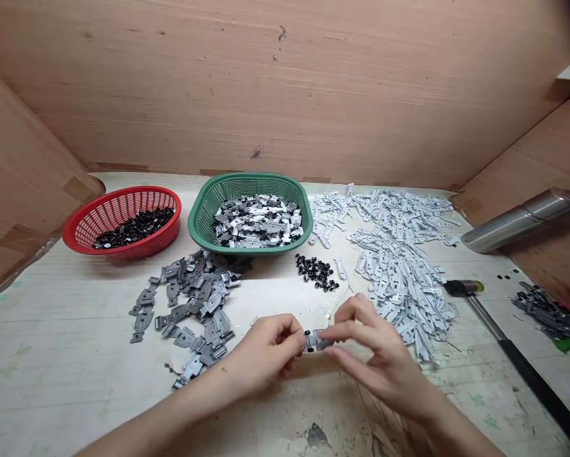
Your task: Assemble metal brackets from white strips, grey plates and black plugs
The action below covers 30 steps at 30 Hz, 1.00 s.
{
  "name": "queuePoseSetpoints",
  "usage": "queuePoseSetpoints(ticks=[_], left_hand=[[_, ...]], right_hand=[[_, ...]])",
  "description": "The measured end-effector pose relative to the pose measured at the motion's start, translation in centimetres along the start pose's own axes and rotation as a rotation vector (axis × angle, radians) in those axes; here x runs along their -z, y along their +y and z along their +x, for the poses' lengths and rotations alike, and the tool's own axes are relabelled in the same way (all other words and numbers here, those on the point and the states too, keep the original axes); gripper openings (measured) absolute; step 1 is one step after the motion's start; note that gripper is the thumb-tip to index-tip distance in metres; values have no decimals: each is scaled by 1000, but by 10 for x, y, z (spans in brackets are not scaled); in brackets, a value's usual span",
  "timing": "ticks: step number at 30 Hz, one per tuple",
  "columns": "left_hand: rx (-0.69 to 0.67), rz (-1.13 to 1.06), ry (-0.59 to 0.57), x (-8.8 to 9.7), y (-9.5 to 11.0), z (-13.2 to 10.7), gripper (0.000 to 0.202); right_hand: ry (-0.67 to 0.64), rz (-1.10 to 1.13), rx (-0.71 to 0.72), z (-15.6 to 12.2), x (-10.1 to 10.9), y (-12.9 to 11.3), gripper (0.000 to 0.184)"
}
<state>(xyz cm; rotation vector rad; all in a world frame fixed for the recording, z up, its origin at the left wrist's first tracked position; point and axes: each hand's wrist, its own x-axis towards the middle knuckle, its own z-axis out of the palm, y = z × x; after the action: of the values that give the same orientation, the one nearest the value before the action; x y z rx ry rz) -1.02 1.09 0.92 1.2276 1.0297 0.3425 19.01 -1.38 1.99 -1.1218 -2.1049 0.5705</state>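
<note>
Head view. The landmark is the green basket [249,251], which stands at the back of the table [89,330] against the cardboard wall [266,95]. It contains a heap of mixed grey, white and black parts [259,222].

The grey piece [321,341] is in front of the basket and slightly to its right, held up between the person's hands. A black pin [308,341] lies across it near its left end. The left hand [271,348] has thumb and forefinger closed on that end. The right hand [380,349] is at the other end, its forefinger over the piece and its thumb close below, with a narrow gap between the two tips; whether they grip cannot be told.

Left of the basket stands a red basket [82,223], partly filled with small black parts [135,228]. In front of the basket and to its left lies a loose spread of grey brackets [202,304]. To its front right is a small cluster of black pins [317,273]. Right of it extends a large pile of white levers [399,279]. Farther right are a metal tube [518,225], a hammer [517,360] with a black handle, and a heap of dark strips [544,311].
</note>
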Motion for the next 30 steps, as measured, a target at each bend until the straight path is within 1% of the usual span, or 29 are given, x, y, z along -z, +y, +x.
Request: queuePoseSetpoints(ticks=[1,3,4,6,8,9,11,13,17,20,24,27,30], left_hand=[[12,-34,-6,1,0,0,18],[23,-79,-3,1,0,1,19],[23,-85,4,2,-1,2,19],[14,-72,16,2,-1,2,19],[5,-45,21,2,-1,2,20],[2,-33,21,2,-1,2,20],[-4,-20,17,2,0,2,20],[-4,-19,14,2,0,2,19],[-5,-14,14,3,-2,3,19],[4,-8,19,3,-3,3,20],[7,-3,17,3,-5,3,18],[8,8,14,3,-5,4,16],[12,13,9,2,-5,4,16]], right_hand=[[46,-10,-41,3,6,6,11],[134,-129,-107,9,17,21,10],[136,-215,-118,12,21,29,10],[31,-333,-105,16,23,45,9],[-89,-415,-78,20,19,57,9],[-116,-473,-64,21,15,61,9],[-119,-605,-33,24,5,66,10],[-126,-677,5,28,-3,69,12],[-151,-680,55,35,-10,74,21],[-118,-661,36,35,-5,76,19],[-64,-620,-31,28,7,80,18],[-78,-606,-46,25,12,83,19],[-93,-617,-38,29,9,86,18]])
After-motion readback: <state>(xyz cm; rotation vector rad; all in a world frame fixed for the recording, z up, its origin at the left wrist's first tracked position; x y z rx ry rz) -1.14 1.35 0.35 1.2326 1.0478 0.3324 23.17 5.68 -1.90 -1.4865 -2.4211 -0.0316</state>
